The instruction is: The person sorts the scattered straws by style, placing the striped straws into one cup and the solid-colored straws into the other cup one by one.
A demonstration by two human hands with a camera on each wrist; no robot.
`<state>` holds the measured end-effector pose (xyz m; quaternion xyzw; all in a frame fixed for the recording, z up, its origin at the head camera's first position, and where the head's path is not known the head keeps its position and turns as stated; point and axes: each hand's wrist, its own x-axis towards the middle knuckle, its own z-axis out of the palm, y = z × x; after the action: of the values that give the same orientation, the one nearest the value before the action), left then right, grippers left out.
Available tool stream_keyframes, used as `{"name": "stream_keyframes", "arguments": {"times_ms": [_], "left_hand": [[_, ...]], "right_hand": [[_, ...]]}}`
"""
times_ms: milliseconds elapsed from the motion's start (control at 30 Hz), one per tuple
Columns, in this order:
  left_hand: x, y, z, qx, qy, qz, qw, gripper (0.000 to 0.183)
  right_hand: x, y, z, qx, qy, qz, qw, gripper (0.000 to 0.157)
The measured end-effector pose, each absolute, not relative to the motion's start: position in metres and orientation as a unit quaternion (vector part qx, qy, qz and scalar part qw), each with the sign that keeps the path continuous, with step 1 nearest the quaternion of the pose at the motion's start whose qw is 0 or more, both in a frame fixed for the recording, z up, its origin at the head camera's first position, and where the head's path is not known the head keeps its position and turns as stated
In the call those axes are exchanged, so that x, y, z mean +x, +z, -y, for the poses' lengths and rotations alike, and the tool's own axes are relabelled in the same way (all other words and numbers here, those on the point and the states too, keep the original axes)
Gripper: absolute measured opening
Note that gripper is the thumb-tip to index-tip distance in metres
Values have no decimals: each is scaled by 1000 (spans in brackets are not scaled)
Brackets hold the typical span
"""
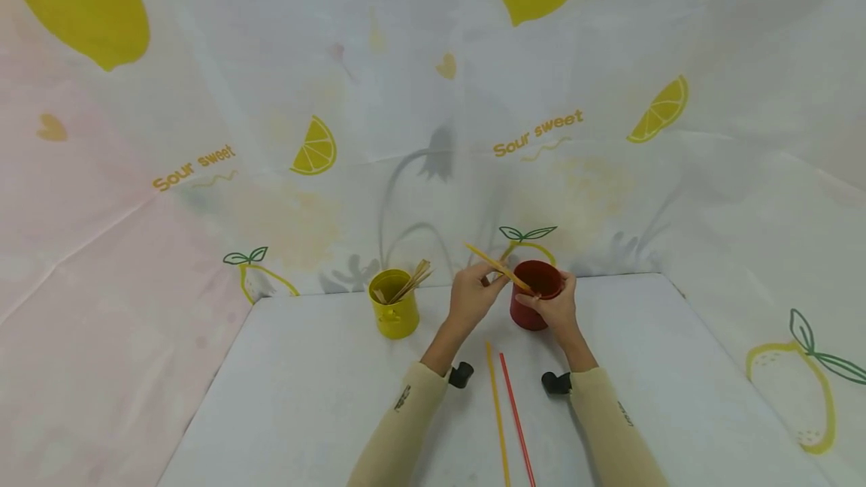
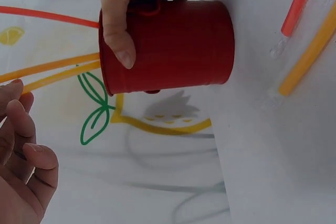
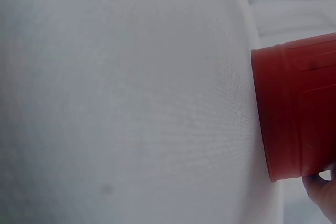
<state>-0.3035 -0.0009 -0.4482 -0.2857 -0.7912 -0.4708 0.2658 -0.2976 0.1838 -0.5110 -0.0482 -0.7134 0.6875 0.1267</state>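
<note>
A red tin pot (image 1: 526,316) stands at the back of the white table. My right hand (image 1: 558,310) grips it at the side, thumb over the front near the rim. Just left of the pot, my left hand (image 1: 471,293) pinches a yellow-orange straw (image 1: 492,261) that slants down to the pot's mouth. In the left wrist view, a red straw (image 2: 50,15) and two yellow-orange straws reach out of the pot; the left fingertips (image 2: 18,86) meet the yellow-orange ones. The straws' lower ends are hidden inside. The right wrist view shows the pot's base (image 3: 278,114) and part of the right hand.
A yellow tin pot (image 1: 398,322) with several pale, flat sticks (image 1: 414,281) in it stands left of the hands. Between the forearms, an orange straw (image 1: 497,404) and a red straw (image 1: 516,412) lie on the table (image 1: 291,397). A lemon-printed cloth (image 1: 406,111) hangs behind.
</note>
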Motion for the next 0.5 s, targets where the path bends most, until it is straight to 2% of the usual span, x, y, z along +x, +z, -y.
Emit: {"name": "stream_keyframes", "arguments": {"times_ms": [133,500], "left_hand": [[-305,-450,-3,-286,-462,796,268,13],[-306,-460,-11,-286,-441,819,230,14]], "right_hand": [[-303,-520,-186,-50,682,716,138,96],[-303,-520,-185,-39,689,707,152,94]]}}
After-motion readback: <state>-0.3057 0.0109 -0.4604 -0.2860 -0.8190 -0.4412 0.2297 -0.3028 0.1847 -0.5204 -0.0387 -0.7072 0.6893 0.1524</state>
